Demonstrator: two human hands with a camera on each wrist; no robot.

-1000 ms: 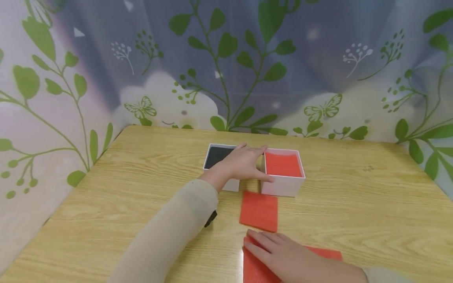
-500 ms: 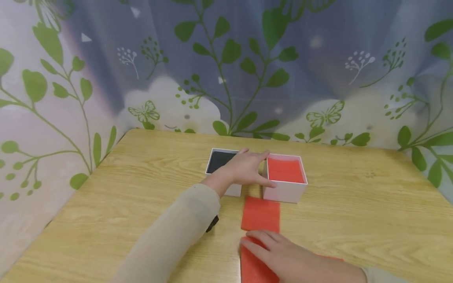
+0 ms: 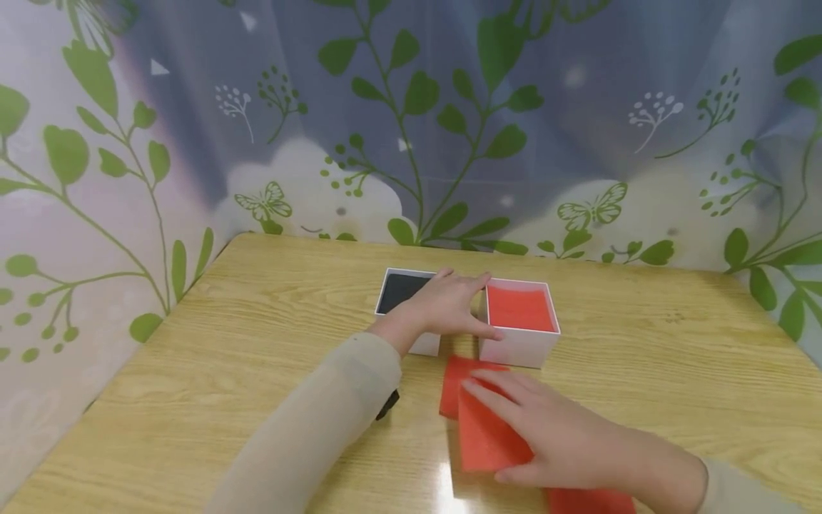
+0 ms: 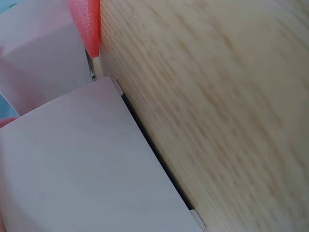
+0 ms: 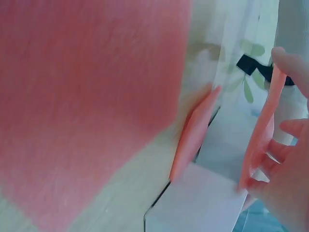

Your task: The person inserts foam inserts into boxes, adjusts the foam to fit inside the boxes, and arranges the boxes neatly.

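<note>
My right hand (image 3: 559, 428) holds a thin red square sheet (image 3: 484, 439) off the table by its opposite edges. In the right wrist view this sheet (image 5: 263, 130) bows between thumb and fingers. It partly covers a second red square (image 3: 451, 389) lying before the boxes; more red sheet (image 3: 587, 502) lies under the right wrist. My left hand (image 3: 443, 303) reaches over the left white box (image 3: 425, 345), which has a dark filling (image 3: 398, 289). Its spread fingers and thumb touch the right white box (image 3: 520, 348), filled with red sheet (image 3: 520, 307). The left fingers' far side is hidden.
The boxes stand side by side with a narrow gap on a wood-grain table (image 3: 257, 307). Behind them hangs a curtain (image 3: 565, 107) with leaf prints. Dark strap hardware (image 3: 388, 405) shows under the left wrist.
My right hand has lifted a red sheet from the table and moved it forward, over the square before the boxes. The left hand stays at the boxes.
</note>
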